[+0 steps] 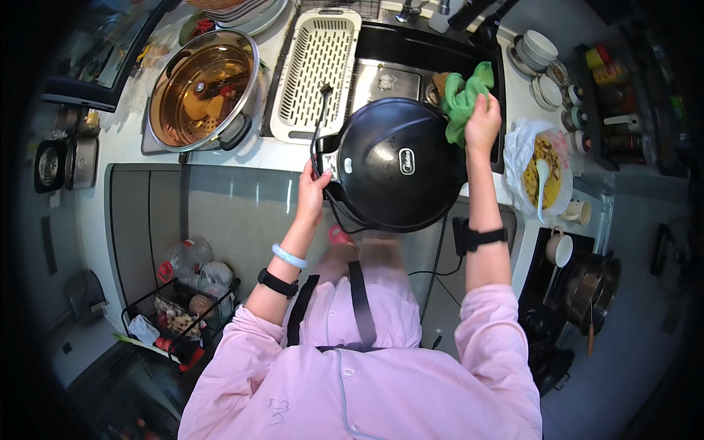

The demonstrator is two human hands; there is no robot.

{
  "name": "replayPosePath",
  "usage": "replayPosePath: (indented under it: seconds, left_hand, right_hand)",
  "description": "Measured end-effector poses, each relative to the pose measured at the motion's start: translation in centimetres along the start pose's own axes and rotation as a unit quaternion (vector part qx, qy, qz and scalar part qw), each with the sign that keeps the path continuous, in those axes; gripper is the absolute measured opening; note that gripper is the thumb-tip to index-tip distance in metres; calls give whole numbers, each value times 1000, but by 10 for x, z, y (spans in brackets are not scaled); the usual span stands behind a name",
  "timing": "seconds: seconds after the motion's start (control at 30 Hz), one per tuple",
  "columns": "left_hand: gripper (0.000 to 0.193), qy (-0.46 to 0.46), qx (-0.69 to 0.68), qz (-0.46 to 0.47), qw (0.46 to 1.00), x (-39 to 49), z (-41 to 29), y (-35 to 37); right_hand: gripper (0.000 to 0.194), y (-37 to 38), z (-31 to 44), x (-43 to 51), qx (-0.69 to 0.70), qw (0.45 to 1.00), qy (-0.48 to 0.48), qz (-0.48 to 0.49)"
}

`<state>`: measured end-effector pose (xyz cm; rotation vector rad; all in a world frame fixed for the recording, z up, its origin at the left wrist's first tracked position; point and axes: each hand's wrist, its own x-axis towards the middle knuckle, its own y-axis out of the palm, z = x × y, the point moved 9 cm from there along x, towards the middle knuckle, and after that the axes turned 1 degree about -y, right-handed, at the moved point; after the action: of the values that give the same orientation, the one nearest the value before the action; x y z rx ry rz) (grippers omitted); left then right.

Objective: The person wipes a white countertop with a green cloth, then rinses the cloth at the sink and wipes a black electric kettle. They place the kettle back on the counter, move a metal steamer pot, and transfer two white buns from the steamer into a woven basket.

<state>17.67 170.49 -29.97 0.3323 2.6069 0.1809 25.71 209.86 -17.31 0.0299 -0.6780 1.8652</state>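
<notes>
A round black Midea electric griddle is held in front of me, over the front edge of the sink. My left hand grips its handle side, with the thumb by a small label and the black power cord running past the fingers. The cord's plug end rests over the white drainer basket. In my right hand is a bunched green cloth, raised over the sink's right side next to the griddle's rim. A brown scrubber shows partly behind the cloth.
The black sink carries a slotted white drainer basket on its left. Further left stands a glass-lidded pot. To the right are stacked bowls, a bagged bowl of food with a spoon, a mug and a wok.
</notes>
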Motion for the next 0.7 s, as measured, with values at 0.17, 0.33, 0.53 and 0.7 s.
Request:
replayPosePath:
  seconds: [0.17,0.33,0.53,0.7]
  left_hand:
    - [52,-13,4,14,1000,-4,-5,-5]
    - [67,-116,20,54,992,-10,6,-3]
    - [67,-163,-25,130,978,-16,15,-1]
    - [63,-61,-85,107,989,-3,24,0]
  right_hand:
    - [32,-1,-2,-25,86,994,45,47]
    - [56,49,-14,-71,-222,956,12,191]
    - [60,124,22,-112,-360,904,-74,221]
    - [48,151,98,-187,-303,857,-307,283]
